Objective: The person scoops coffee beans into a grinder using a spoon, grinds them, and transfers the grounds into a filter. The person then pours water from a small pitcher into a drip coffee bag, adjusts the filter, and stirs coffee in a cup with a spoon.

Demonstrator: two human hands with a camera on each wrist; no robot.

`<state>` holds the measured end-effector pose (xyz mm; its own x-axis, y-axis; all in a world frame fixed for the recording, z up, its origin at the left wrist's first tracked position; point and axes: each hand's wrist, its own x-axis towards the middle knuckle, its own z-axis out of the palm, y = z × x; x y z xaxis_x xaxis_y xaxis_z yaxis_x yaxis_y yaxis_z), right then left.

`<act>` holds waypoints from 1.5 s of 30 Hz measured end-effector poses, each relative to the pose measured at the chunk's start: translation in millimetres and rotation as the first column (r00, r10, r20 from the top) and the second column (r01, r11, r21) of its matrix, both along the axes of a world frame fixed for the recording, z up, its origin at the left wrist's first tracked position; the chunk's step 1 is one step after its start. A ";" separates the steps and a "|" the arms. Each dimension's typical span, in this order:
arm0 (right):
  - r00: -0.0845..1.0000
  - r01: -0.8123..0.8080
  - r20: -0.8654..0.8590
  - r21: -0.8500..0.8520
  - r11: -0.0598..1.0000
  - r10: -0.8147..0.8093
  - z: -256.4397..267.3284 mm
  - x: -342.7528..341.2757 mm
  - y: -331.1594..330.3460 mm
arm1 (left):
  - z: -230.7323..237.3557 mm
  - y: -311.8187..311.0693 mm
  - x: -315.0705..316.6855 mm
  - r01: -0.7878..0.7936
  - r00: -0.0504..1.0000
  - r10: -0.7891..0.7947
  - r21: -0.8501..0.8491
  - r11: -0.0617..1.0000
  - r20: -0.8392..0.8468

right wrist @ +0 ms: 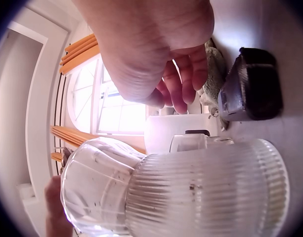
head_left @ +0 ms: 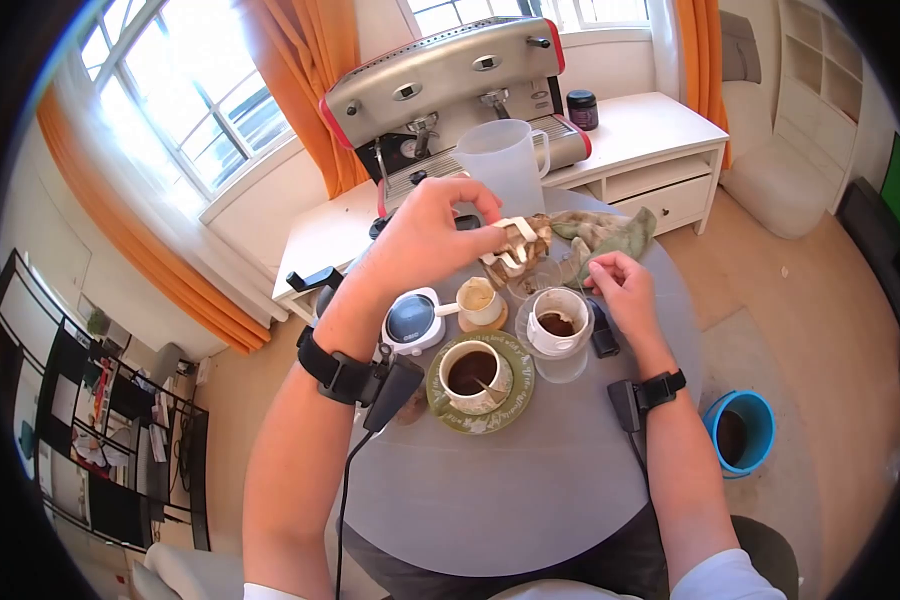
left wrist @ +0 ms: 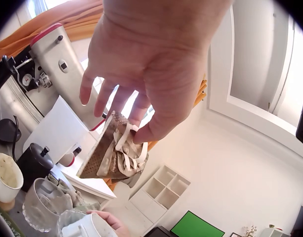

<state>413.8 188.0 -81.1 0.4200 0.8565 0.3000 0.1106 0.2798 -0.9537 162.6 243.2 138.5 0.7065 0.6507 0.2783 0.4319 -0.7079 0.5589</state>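
Between thumb and fingers, my left hand [head_left: 425, 235] pinches a crumpled brown and white drip bag [head_left: 516, 248], raised above the table; the left wrist view shows its white strips and mesh [left wrist: 99, 160]. Loosely bent and holding nothing visible, my right hand [head_left: 625, 295] is just right of a white cup [head_left: 560, 338] with brown residue inside, set on a ribbed glass [right wrist: 191, 192]. Nearer the body, a patterned cup [head_left: 473, 398] of dark liquid with a spoon stands on a green saucer [head_left: 518, 395]. A small handled pot [head_left: 477, 300] is behind it.
Behind the hands are a frosted pitcher [head_left: 505, 165], a stained cloth [head_left: 610, 232] and an espresso machine [head_left: 450, 85]. A round-topped white device [head_left: 410, 320] lies left of the cups, a black object [head_left: 603, 330] right. A blue bucket [head_left: 740, 432] stands on the floor.
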 end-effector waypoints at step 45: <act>0.999 0.046 0.019 0.021 0.999 -0.046 1.4 1.4 -1.3 | -83.5 -84.3 -70.8 -0.413 0.844 0.394 -0.027 0.910 0.364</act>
